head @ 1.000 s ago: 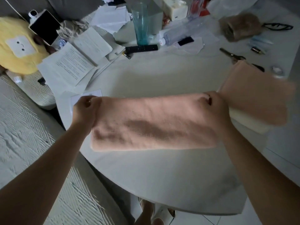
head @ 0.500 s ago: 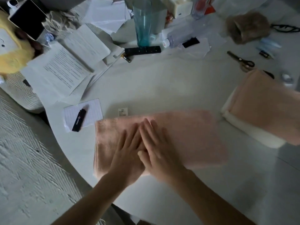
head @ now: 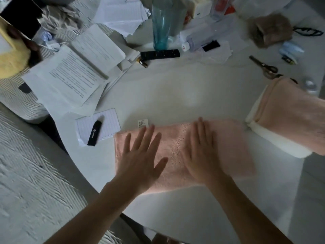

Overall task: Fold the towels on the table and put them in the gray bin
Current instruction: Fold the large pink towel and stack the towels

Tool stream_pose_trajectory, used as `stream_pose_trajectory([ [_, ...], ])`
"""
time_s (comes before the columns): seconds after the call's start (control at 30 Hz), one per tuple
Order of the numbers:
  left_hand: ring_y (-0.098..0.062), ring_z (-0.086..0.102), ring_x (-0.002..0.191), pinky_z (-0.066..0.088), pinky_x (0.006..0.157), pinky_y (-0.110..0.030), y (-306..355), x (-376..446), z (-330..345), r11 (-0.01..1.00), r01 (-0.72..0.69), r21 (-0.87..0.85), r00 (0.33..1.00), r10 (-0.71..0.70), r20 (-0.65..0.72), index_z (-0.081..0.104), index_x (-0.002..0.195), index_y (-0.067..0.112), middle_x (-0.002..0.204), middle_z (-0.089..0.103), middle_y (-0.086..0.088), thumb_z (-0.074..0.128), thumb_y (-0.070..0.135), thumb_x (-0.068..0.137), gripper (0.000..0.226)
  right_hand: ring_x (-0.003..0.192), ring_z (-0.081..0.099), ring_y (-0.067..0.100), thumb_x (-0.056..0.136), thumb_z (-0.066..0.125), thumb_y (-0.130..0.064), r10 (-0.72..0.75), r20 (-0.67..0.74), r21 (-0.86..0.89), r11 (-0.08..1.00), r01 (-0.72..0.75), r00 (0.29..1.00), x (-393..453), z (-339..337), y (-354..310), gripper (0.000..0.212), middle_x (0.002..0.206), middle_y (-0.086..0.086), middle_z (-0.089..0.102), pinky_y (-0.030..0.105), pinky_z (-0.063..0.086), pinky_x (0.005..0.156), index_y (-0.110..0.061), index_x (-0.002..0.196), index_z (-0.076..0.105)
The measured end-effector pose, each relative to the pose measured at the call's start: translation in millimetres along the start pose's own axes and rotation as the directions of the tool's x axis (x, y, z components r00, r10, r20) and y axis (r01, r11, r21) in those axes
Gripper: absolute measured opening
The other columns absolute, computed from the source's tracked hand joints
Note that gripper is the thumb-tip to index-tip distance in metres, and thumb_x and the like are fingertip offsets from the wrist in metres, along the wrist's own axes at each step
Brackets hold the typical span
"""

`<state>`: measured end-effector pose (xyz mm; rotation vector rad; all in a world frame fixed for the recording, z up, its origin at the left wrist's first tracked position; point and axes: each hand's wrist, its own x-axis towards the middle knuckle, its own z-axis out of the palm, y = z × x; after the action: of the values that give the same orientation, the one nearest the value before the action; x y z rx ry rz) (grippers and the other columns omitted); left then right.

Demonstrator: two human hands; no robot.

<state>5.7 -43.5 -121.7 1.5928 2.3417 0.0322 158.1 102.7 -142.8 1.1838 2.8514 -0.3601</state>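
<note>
Two bare forearms enter from the bottom of the frame. The left hand (head: 140, 159) is laid flat, fingers straight and spread, on the left half of a folded pink towel (head: 177, 152); nothing is grasped. The right hand (head: 202, 152) is laid flat on the towel's middle-right part, fingers straight and close together, also released; its outline is blurred. The pink towel lies as a long folded strip in the lower centre of the frame, near the front edge of the white table (head: 175, 95). A small white label (head: 142, 123) sticks out at the towel's far edge.

Just left of the towel, a black lighter (head: 95, 133) is seen lying on a small lined notepad (head: 98, 127). At the right edge of the frame a stack of folded towels (head: 288, 120) is seen, pink over white, close to the pink towel's right end.

Farther back, printed papers (head: 70, 74) are piled at the upper left, a black remote (head: 160, 54) lies at the upper centre with a teal glass (head: 161, 27) behind it, and scissors (head: 263, 66) lie at the upper right. A gray bin cannot be made out.
</note>
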Motion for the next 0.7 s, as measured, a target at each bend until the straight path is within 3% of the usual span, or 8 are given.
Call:
stream_pose_trajectory([
  [0.1,-0.024,-0.022,0.152,-0.013,0.123,-0.049,-6.2,13.0,14.3,0.993,-0.085,0.078,0.995,0.081,0.055,-0.019,0.156,0.031,0.163,-0.028,0.000,0.007,0.063,0.099,0.071,0.153,0.003,0.028,0.095,0.031,-0.037,-0.278,0.035,-0.052,0.959,0.280,0.960,5.0,17.8,-29.0,0.070,0.166,0.013,0.006,0.052,0.013,0.121,-0.007,0.157,0.016],
  [0.17,-0.027,-0.020,0.152,-0.014,0.121,-0.049,-22.0,6.1,26.2,0.992,-0.066,0.111,0.997,0.061,0.050,-0.019,0.156,0.030,0.165,-0.025,-0.003,0.007,0.065,0.098,0.073,0.153,0.009,0.028,0.099,0.030,-0.039,-0.276,0.034,-0.121,0.953,0.278,0.961,8.2,19.0,-2.8,0.065,0.166,0.011,0.012,0.052,0.017,0.120,-0.011,0.157,0.019],
  [0.27,-0.031,-0.011,0.154,0.001,0.122,-0.055,-33.3,-8.3,33.0,1.000,-0.001,0.003,0.999,0.001,-0.032,-0.007,0.160,0.026,0.168,-0.011,-0.008,0.012,0.065,0.100,0.074,0.151,0.017,0.032,0.099,0.022,-0.045,-0.119,0.049,-0.204,0.971,0.127,0.992,-0.1,6.6,59.0,0.066,0.165,0.012,0.014,0.053,0.020,0.119,-0.015,0.157,0.015],
  [0.37,-0.033,-0.011,0.154,0.005,0.122,-0.051,-37.6,-20.6,29.0,0.996,0.047,-0.080,0.999,-0.049,-0.023,-0.008,0.160,0.022,0.167,-0.013,-0.014,0.013,0.063,0.099,0.076,0.152,0.009,0.032,0.099,0.011,-0.048,0.083,0.087,-0.244,0.968,-0.060,0.993,-14.3,-10.1,106.8,0.068,0.166,0.012,0.006,0.053,0.015,0.119,-0.014,0.158,0.004],
  [0.47,-0.037,-0.004,0.154,0.005,0.122,-0.051,-39.1,-23.3,13.4,0.992,0.087,-0.095,0.996,-0.084,0.028,0.001,0.161,0.022,0.168,-0.004,-0.015,0.020,0.059,0.099,0.074,0.150,0.017,0.034,0.102,0.024,-0.042,0.318,0.104,-0.122,0.944,-0.305,0.942,-38.5,-23.5,116.1,0.066,0.165,0.016,0.011,0.053,0.016,0.120,-0.011,0.158,0.006],
  [0.57,-0.034,0.034,0.144,0.015,0.121,-0.054,-40.8,2.7,-11.1,0.981,0.109,-0.159,0.990,-0.121,-0.070,0.046,0.147,0.023,0.153,0.043,-0.011,0.044,0.044,0.101,0.051,0.131,0.043,0.044,0.092,0.050,-0.037,0.646,0.041,0.158,0.749,-0.644,0.762,-65.4,-33.8,100.8,0.067,0.147,0.025,0.040,0.054,0.037,0.107,-0.005,0.148,0.033],
  [0.63,-0.029,0.046,0.134,0.022,0.119,-0.051,-44.2,22.3,-23.2,0.976,0.126,-0.176,0.988,-0.140,-0.069,0.055,0.137,0.023,0.142,0.055,-0.006,0.048,0.039,0.101,0.040,0.116,0.053,0.043,0.084,0.061,-0.043,0.810,0.119,0.363,0.503,-0.784,0.574,-78.6,-35.8,92.0,0.069,0.131,0.026,0.052,0.050,0.048,0.094,-0.003,0.138,0.044],
  [0.7,-0.031,0.052,0.126,0.037,0.110,-0.048,-48.5,31.9,-26.4,0.964,0.152,-0.216,0.988,-0.157,-0.008,0.052,0.137,0.020,0.139,0.057,-0.008,0.051,0.038,0.100,0.041,0.105,0.061,0.038,0.080,0.069,-0.041,0.838,0.275,0.517,0.284,-0.807,0.472,-81.0,-35.7,87.4,0.068,0.122,0.023,0.060,0.042,0.051,0.082,-0.001,0.130,0.046],
])
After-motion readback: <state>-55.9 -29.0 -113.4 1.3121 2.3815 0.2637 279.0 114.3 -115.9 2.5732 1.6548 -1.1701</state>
